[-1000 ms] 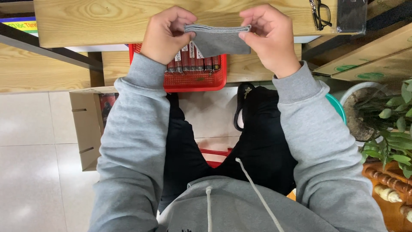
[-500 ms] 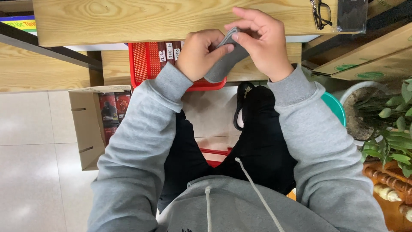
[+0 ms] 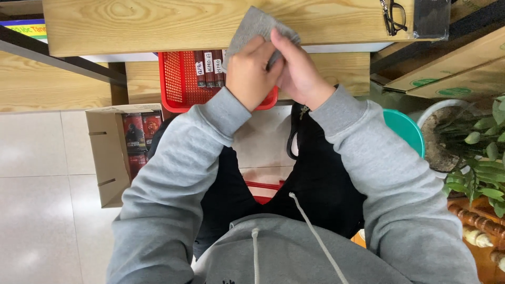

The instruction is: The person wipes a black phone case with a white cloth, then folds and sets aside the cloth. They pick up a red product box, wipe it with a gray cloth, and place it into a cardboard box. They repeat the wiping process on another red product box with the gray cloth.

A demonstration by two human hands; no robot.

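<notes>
We see the left hand (image 3: pixel 251 71) and right hand (image 3: pixel 297 71) pressed together, fingers closed on a folded grey cloth (image 3: pixel 256 27) held up before the wooden worktop (image 3: pixel 147 23). Below the hands sits a red basket (image 3: pixel 178 84); glasses (image 3: pixel 394 16) lie far right.

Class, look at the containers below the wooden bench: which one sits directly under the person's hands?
The red plastic basket holding labelled dark boxes; the cardboard box stands lower left on the floor, and the teal bucket is off right.
</notes>
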